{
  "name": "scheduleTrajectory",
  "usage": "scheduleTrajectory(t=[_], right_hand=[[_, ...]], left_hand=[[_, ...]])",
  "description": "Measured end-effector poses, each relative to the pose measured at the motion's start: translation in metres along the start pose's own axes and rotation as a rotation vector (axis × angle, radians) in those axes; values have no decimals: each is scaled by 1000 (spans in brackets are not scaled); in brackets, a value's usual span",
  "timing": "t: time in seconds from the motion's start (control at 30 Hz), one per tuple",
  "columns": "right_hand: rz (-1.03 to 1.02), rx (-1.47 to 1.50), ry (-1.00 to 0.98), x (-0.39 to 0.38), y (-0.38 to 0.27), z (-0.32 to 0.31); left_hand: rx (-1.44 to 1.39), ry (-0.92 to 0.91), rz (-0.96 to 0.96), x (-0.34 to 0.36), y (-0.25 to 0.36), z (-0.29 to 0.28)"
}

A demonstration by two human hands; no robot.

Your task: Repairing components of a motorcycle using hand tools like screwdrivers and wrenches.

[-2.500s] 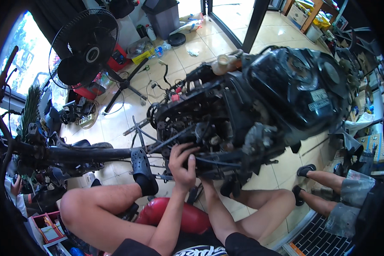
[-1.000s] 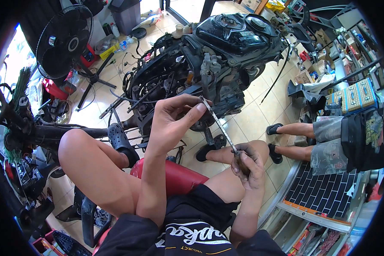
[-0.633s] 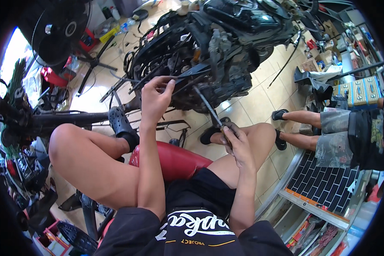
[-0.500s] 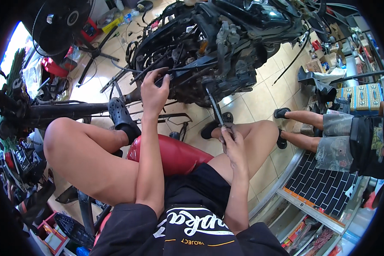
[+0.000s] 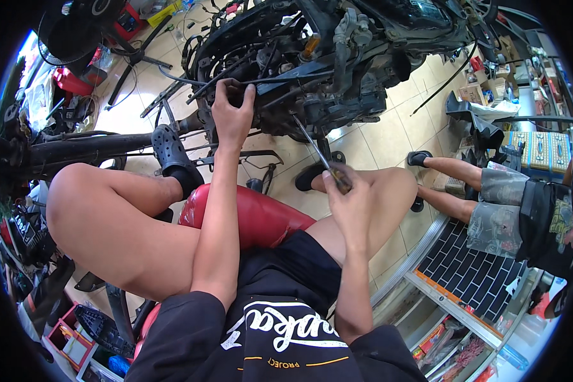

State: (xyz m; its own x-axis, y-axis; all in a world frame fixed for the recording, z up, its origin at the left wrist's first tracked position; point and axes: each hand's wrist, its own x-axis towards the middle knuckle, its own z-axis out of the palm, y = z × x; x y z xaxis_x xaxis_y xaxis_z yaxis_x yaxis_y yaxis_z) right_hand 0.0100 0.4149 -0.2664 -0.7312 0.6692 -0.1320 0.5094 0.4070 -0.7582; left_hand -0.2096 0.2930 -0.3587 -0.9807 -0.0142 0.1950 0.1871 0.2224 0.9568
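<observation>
Screwdriver (image 5: pixel 321 157) in our right hand (image 5: pixel 352 202) slants up from beside our right knee, its tip close by the underside of the motorbike (image 5: pixel 356 102); whether the tip touches metal, we cannot tell. Our right fingers are wrapped around its dark amber handle. Our left hand (image 5: pixel 233 116) looks empty, its fingers (image 5: pixel 221 95) spread from the thumb in a loose curve at the near edge of the machine; we cannot be sure whether they brush it.

To handle the tool well here, we would judge it best to hold the shaft steady, push along its length rather than across it, and place the left fingers clear of the tip's path in case it slips.

Below the left hand juts a thin black bracket (image 5: pixel 254 156), and our right sandal (image 5: pixel 309 177) lies beneath the shaft, so room for the tool looks tight on that side. A red cushion (image 5: pixel 251 216) sits between our legs. A fan (image 5: pixel 70 38) stands at the upper left, a loose cable (image 5: pixel 450 81) hangs right of the engine, and another person's legs (image 5: pixel 449 167) are well apart at the right.
</observation>
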Motion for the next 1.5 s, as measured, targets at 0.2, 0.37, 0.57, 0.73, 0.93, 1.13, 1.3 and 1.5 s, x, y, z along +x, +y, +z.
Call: scheduleTrajectory(t=[0.2, 0.37, 0.57, 0.73, 0.93, 1.13, 1.3, 1.5], right_hand=[[-170, -276, -162, 41, -51, -54], [-487, -610, -266, 79, -75, -63], [-656, -751, -379, 112, -95, -72], [-749, -818, -421, 123, -112, -70], [-679, -793, -524, 139, -119, -69], [-557, -725, -565, 150, -125, -66], [-674, -752, -544, 158, -121, -66], [-725, -796, -532, 163, -121, -61]], left_hand=[[191, 76, 65, 3, -2, 13], [181, 160, 105, 5, -17, 13], [170, 160, 78, 4, -14, 17], [144, 145, 55, 5, -17, 14], [140, 148, 62, 5, -18, 17], [138, 157, 74, 6, -17, 17], [137, 153, 74, 6, -16, 16], [141, 156, 56, 5, -14, 16]])
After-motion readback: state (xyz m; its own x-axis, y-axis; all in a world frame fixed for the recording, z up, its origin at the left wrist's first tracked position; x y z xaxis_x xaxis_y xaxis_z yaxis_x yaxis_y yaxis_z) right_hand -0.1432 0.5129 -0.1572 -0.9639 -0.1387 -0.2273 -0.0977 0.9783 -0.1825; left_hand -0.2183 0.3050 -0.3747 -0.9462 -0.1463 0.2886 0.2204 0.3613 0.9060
